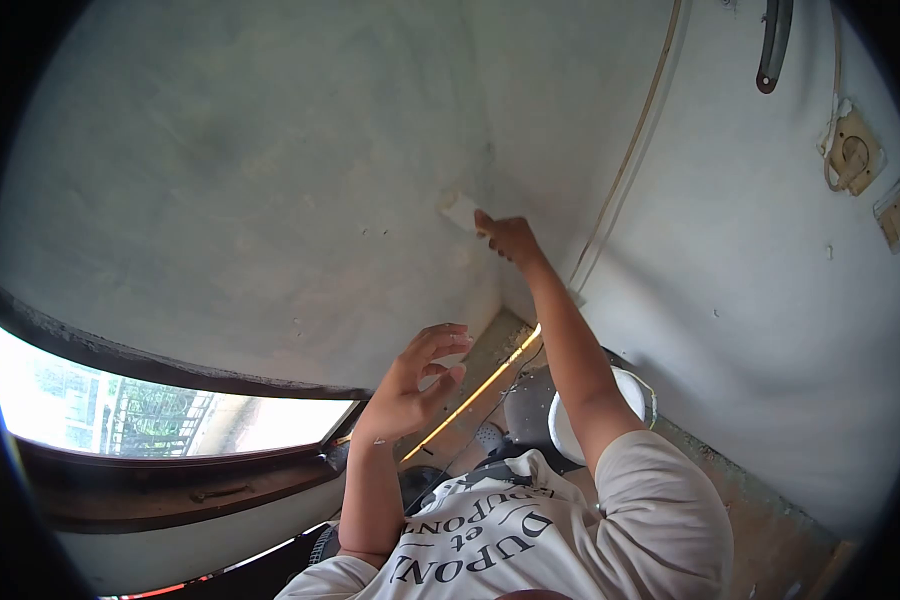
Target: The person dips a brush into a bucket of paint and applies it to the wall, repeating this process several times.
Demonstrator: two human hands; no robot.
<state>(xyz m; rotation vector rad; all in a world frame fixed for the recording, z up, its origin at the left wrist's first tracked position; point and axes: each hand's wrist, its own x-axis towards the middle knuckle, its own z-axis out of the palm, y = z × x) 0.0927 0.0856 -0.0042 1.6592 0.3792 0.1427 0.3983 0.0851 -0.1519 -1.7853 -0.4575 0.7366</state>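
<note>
My right hand is stretched out to the corner of a pale plastered wall. It grips a small pale flat tool, like a scraper blade or sanding pad, pressed flat against the wall. My left hand hovers lower down, close to the same wall. Its fingers are spread and curled and it holds nothing. Both bare forearms come up from my white printed shirt at the bottom of the view.
A white bucket stands on the floor below my right arm. A window with a dark frame is at the lower left. A thin cable runs down the right wall, with electrical fittings further right.
</note>
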